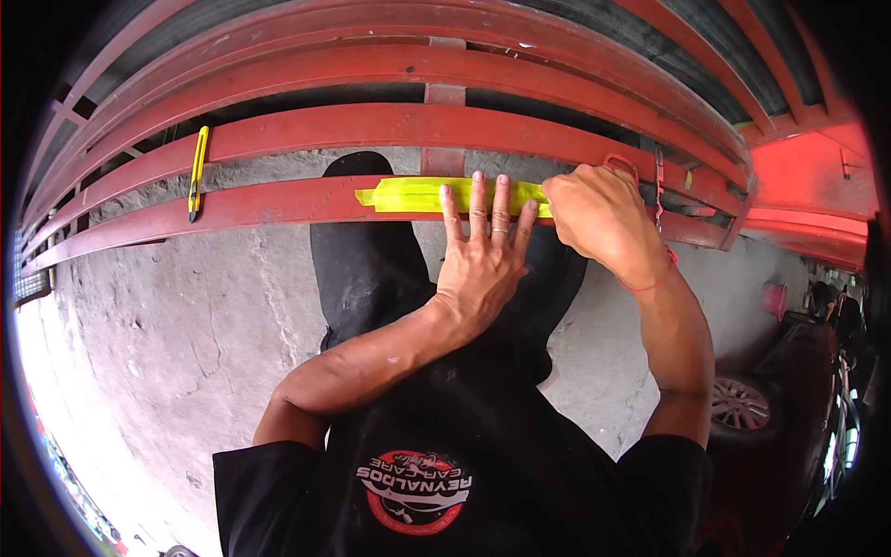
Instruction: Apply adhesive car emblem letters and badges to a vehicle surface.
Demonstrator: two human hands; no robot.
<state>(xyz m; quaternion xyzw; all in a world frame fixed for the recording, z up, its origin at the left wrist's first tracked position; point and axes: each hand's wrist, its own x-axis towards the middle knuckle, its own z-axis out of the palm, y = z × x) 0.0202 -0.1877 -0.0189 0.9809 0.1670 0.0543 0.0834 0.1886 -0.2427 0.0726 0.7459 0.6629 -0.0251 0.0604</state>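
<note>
Strips of yellow-green masking tape [411, 195] lie along the lowest red slat [299, 200] in front of me. My left hand [482, 261] rests on the tape with its fingers spread, a ring on one of them. To its right, my right hand [597, 212] is curled at the tape's right end; whether it pinches the tape's end or a roll is hidden by the fingers. A yellow snap-off utility knife [199, 174] lies across two slats at the left, well away from both hands.
More red slats [278, 78] curve above, with gaps between them. Beneath is rough concrete floor [230, 299]. A chain-like metal piece [659, 184] hangs right of my right hand. Farther right are a dark red car's wheel [741, 404] and a pink bucket [773, 299].
</note>
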